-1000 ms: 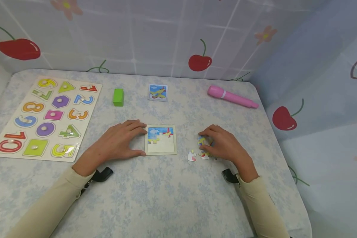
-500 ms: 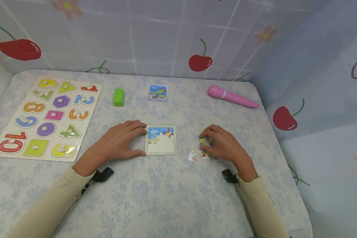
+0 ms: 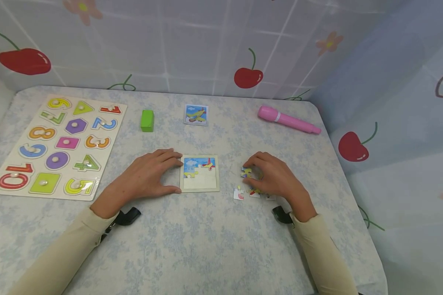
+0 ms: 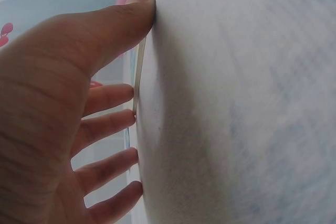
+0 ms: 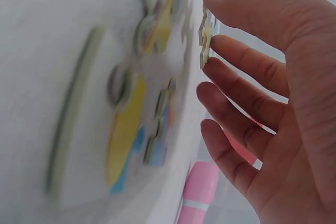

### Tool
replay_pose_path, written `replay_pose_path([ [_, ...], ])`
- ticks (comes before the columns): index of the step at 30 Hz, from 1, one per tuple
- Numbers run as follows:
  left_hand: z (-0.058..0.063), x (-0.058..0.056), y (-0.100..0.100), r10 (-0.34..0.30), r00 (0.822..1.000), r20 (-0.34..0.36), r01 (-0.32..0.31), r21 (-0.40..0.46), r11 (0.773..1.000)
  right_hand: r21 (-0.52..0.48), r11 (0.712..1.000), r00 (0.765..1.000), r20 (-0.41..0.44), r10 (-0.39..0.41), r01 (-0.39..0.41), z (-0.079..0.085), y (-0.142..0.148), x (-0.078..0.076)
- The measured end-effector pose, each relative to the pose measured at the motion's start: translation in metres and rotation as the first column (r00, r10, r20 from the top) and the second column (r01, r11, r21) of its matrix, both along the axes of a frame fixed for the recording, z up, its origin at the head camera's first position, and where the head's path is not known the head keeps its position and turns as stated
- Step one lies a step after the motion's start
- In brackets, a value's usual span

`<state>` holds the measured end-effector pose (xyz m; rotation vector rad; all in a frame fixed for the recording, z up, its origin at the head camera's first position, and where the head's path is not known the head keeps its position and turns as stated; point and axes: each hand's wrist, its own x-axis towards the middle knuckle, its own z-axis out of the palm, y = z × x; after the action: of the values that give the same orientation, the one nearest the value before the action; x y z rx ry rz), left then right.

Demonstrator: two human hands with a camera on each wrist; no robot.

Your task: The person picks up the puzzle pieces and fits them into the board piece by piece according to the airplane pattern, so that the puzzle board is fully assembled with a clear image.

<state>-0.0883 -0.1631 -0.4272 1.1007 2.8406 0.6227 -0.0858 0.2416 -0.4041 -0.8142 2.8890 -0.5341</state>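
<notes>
My left hand (image 3: 147, 174) rests its fingertips and thumb along the left edge of a small square puzzle tray (image 3: 200, 190). Blue-sky jigsaw pieces with a red and yellow plane part fill the tray's upper strip and left side; pale backing shows below. My right hand (image 3: 275, 174) pinches a yellow and blue puzzle piece (image 3: 245, 172) between thumb and fingers, to the right of the tray. The right wrist view shows this piece edge-on at the fingertips. Loose puzzle pieces (image 3: 238, 194) lie near and partly under that hand; one is yellow and blue (image 5: 126, 135).
Behind the tray lies a small airplane picture card (image 3: 196, 114), with a green block (image 3: 147, 121) left of it. A number and shape peg board (image 3: 68, 142) takes up the table's left side. A pink stick-like object (image 3: 289, 121) lies at the back right.
My right hand has shifted slightly left, towards the tray, carrying the pinched puzzle piece away from the loose ones. My left hand stays at the tray's edge.
</notes>
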Motion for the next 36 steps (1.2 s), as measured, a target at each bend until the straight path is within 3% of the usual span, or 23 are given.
replay_pose_path([
  [20, -0.002, 0.001, -0.002, -0.002, 1.000, -0.009, 0.002, 0.008, 1.000, -0.030, 0.994, 0.995, -0.002, 0.102, -0.102, 0.008, -0.041, -0.015],
  [36, 0.000, -0.001, -0.001, -0.006, 1.000, -0.008, 0.006, 0.000, 1.000, -0.004, 0.970, 0.969, -0.040, 0.244, -0.244, 0.004, -0.084, -0.022],
])
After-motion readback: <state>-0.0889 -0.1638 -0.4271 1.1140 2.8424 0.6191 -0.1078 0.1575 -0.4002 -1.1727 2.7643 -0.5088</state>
